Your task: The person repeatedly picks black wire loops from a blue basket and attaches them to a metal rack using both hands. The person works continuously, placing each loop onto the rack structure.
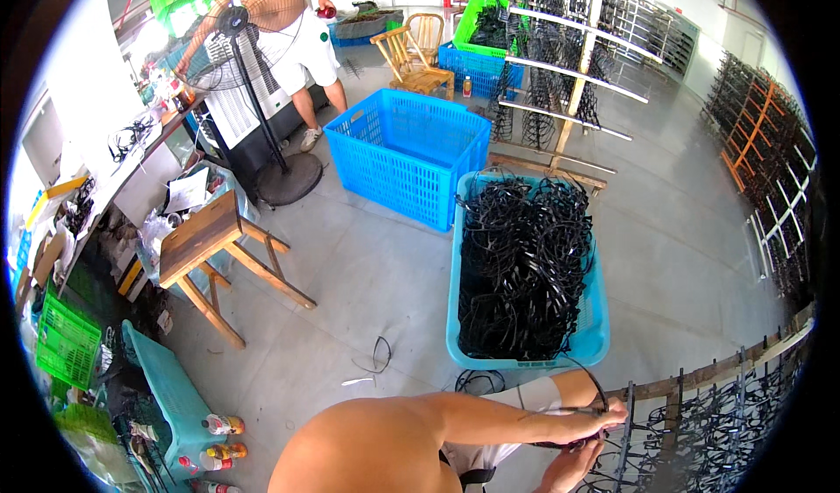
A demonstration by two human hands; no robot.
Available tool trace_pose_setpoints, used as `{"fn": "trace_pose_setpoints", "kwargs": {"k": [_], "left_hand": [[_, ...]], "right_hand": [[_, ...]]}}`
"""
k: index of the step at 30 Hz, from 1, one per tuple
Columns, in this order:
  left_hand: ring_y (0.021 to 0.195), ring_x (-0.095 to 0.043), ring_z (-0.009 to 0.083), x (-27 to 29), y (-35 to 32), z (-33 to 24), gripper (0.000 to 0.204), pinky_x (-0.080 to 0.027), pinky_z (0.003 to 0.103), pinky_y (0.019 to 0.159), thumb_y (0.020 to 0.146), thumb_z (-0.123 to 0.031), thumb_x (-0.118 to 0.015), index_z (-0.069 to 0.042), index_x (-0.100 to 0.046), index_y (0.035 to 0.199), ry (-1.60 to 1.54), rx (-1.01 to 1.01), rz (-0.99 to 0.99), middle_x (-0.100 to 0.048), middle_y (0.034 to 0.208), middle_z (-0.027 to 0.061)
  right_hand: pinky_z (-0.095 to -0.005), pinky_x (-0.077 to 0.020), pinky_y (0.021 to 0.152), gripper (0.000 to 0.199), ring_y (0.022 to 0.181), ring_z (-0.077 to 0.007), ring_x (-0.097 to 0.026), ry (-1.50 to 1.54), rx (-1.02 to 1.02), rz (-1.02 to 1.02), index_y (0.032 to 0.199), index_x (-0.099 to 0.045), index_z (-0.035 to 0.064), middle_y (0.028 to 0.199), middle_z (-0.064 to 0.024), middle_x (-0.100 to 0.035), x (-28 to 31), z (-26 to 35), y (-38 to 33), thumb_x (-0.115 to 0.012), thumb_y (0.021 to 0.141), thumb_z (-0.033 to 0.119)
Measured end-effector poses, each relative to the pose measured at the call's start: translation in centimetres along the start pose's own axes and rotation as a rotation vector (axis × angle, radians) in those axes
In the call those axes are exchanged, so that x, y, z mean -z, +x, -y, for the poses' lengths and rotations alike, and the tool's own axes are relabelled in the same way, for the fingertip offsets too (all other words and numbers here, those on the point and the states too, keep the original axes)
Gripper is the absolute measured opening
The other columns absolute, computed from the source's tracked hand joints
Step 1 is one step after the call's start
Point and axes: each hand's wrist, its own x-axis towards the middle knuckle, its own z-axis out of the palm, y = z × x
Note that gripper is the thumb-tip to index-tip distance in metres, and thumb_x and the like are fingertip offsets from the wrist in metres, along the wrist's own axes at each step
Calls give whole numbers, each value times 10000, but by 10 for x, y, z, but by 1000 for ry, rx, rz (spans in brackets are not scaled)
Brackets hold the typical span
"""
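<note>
My left hand (607, 418) is closed on a thin black looped piece (597, 386), whose strand arcs up toward the tub. Just below it my right hand (573, 467) has its fingers closed at the same dark piece, close to the rack's edge. What exactly the fingertips grip is too small to make out. A rack (739, 423) hung with rows of black pieces stands beside both hands. Beyond my left forearm is a light-blue tub (600, 322), heaped with a tangle of glossy black looped pieces (525, 265).
A blue crate (402, 169) stands behind the tub. To the left are a wooden stool (201, 239), a pedestal fan (289, 181) and a teal crate (171, 388) with bottles (224, 424) beside it. Another person (297, 55) stands behind the fan. More racks (577, 64) stand farther back.
</note>
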Motion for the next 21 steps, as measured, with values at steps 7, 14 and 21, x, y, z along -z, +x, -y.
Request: {"fn": "trace_pose_setpoints", "kwargs": {"k": [7,14,21], "left_hand": [[586,-436,81,20,-3,-16,277,-283,217,488,840,-356,-564,-85,-591,890,-181,490,259,-552,732,-11],[667,-513,113,17,-29,-27,302,-371,225,475,911,-316,-483,-80,-583,1070,-134,447,191,-591,979,17],[550,-367,69,1,-26,-19,452,-250,228,460,946,-474,-449,-81,-560,1139,-459,465,-75,-492,736,-33]], "right_hand": [[-209,-287,456,243,535,-74,-343,33,-133,-114,881,-509,61,639,33,-392,-14,29,-1,-506,961,290],[-209,-199,380,339,414,-80,-264,-198,-85,-232,667,-407,110,529,20,-326,-21,57,-17,-434,958,282],[-236,-338,447,333,492,-116,-385,-184,-108,-48,820,-535,54,593,-21,-430,1,42,-28,-432,949,343]]}}
